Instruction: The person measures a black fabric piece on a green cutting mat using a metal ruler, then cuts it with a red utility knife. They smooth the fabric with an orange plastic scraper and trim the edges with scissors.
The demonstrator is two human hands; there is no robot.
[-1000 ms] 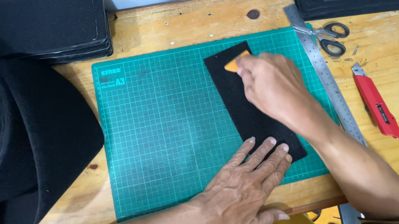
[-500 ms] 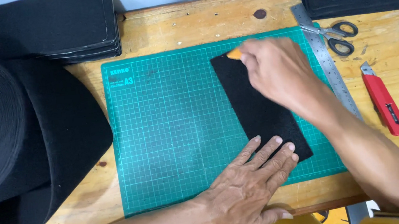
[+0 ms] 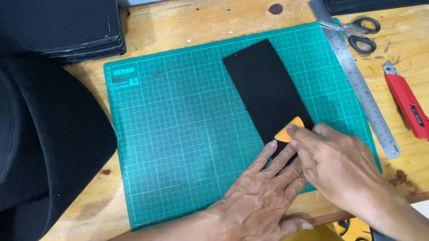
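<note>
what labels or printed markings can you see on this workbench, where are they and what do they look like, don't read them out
Cutting mat: pale printed marking in its far left corner, over a white grid on green.
Steel ruler: fine graduation marks along its length, right of the mat.
Red utility knife: small dark label on its handle, far right.

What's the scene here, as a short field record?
surface: wooden table with green cutting mat
work piece: black strip lying flat on the mat
left hand: pressed flat on the strip's near end
right hand: holds an orange chalk piece against the strip
right of mat: steel ruler, scissors, red cutter
left: large black roll
far edge: black sheet stacks
</note>
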